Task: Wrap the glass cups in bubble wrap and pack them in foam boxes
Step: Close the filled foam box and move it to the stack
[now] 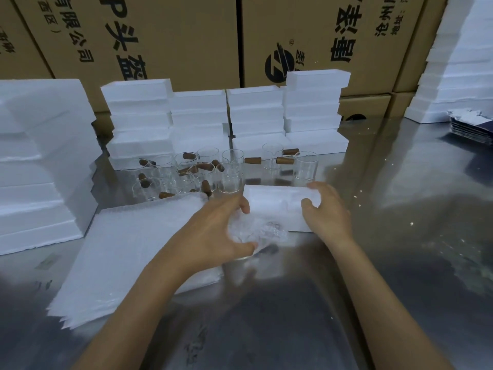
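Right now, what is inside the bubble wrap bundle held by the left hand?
Through the bubble wrap bundle gripped by the left hand, clear curved glass shows, consistent with a wrapped glass cup. Whether it has a wooden handle cannot be seen; wrap and fingers cover it.

A single wide-angle camera sat at the person's head, looking forward and down across a metal table [400, 182]. It was close enough that both forearms entered from the bottom edge, the hands falling near the middle. Farther off, stacked foam boxes [256, 113] and cardboard cartons [173, 36] filled the top. Edges bowed outward.
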